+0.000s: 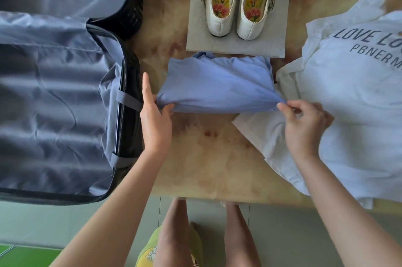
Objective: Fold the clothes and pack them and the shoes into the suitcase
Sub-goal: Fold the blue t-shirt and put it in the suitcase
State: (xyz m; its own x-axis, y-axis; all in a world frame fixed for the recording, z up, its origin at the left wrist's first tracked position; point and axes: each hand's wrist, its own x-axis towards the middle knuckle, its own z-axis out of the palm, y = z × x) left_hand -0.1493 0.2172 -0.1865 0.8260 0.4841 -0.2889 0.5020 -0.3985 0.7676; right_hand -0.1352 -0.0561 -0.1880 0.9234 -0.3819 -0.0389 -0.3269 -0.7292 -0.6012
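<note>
A folded blue garment (217, 84) lay on the counter (217, 158), just beside the open suitcase (54, 92). The right hand (304, 123) pinched its near right corner between its fingers (282, 107). The left hand (154, 114) seemingly clamped the near left corner with its thumb. The cloth looked soft, light and floppy, best held at both ends together.

Bright, even daylight; soft shadows; wide-angle bending at edges.
</note>
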